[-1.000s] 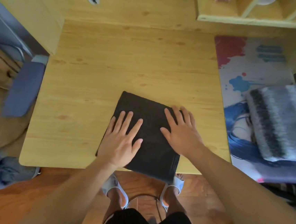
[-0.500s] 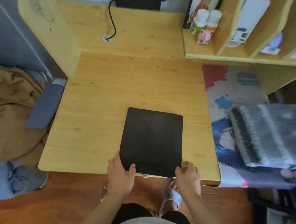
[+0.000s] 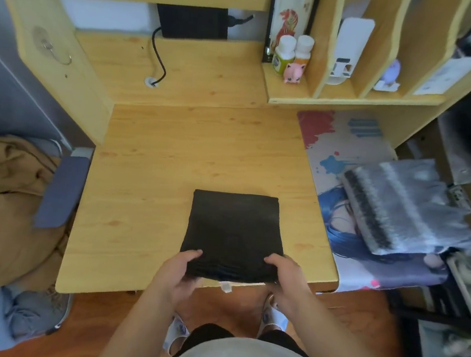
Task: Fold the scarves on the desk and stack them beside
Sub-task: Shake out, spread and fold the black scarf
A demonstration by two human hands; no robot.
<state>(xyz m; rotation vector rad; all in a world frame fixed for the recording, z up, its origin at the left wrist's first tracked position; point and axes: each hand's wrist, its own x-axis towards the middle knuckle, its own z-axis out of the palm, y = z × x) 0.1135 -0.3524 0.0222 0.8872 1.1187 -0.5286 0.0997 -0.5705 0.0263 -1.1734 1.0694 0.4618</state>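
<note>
Now, from the head camera, a folded black scarf (image 3: 233, 230) lies flat on the wooden desk (image 3: 153, 187), its near edge at the desk's front edge. The left hand (image 3: 177, 276) grips the scarf's near left corner, thumb on top and fingers curled underneath. The right hand (image 3: 286, 281) grips the near right corner the same way, thumb over the cloth. A small white tag (image 3: 225, 286) hangs below the near edge between the hands. To the right, well apart from the black scarf, a folded grey striped scarf (image 3: 404, 206) rests on a printed desk mat (image 3: 343, 148). At the back, two bottles (image 3: 294, 53) and a pink figurine (image 3: 293, 72) stand on a shelf.
</note>
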